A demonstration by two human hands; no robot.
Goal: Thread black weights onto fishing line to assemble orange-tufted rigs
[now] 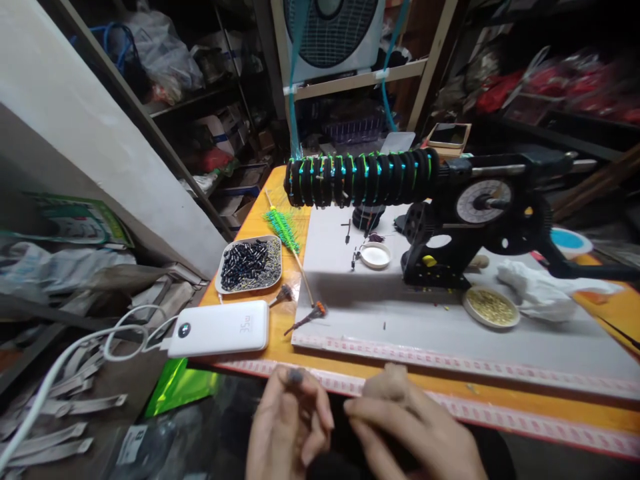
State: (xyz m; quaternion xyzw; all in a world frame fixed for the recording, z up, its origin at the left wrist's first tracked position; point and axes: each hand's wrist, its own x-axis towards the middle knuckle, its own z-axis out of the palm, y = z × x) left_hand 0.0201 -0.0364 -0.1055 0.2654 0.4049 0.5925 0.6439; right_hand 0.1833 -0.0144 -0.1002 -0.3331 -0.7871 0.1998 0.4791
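Note:
My left hand (287, 427) is low at the table's near edge, fingers curled in a pinch around something small and dark that I cannot make out. My right hand (415, 430) is beside it, fingers pressed together and pointing left toward the left hand's fingertips. Above the table a black winding machine (480, 213) carries a horizontal rod stacked with black bracelets with green and blue cord (360, 177). Both hands are well short of the machine.
On the orange table (615, 313) lies a grey mat (400, 313). A tray of small dark beads (249, 263), a white power bank (220, 328) with its cable, a green brush (283, 230), a white lid (375, 255), a dish of gold beads (491, 307) and a white cloth (535, 287) sit around. Cluttered shelves stand behind.

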